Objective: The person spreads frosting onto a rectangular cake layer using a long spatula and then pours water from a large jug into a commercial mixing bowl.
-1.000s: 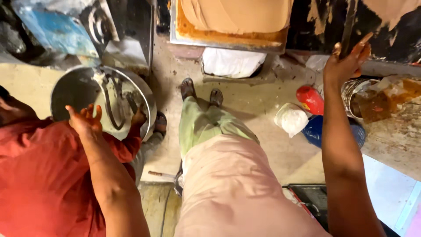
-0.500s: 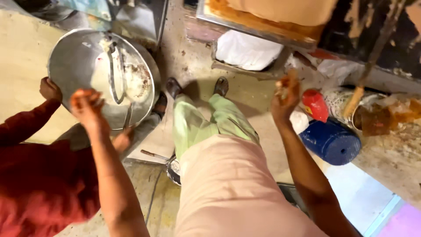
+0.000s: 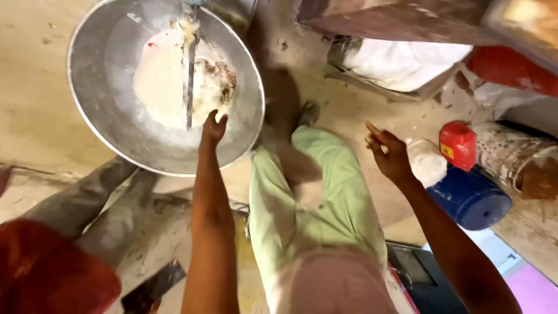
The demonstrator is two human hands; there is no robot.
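The large round metal basin (image 3: 110,116) is taken as the landmark; it lies on the floor (image 3: 35,104) and holds a pale mound of dough-like paste (image 3: 160,81) with a long metal blade or spatula (image 3: 189,75) laid across it. The left hand (image 3: 213,128) is held over the near rim of the basin, just beside the lower end of the blade, with its fingers (image 3: 221,119) loosely apart and nothing gripped. The right hand (image 3: 388,154) is raised well to the right of the basin, above the light green trouser leg (image 3: 302,192), its fingers spread and empty. Further right of the basin a blue drum (image 3: 471,197), a red-capped container (image 3: 458,145) and a white bag (image 3: 427,163) are seen close together. A spill may be judged likely if the basin's rim is pressed down by the left hand, since the basin is shallow and could tip; the blade could also be knocked off the paste. A second person in red (image 3: 52,273) sits just below the basin and could be bumped. Compared with half a second earlier, the basin is seen nearer and larger, the left hand has been brought onto its rim, and the right hand has been drawn away from the containers.
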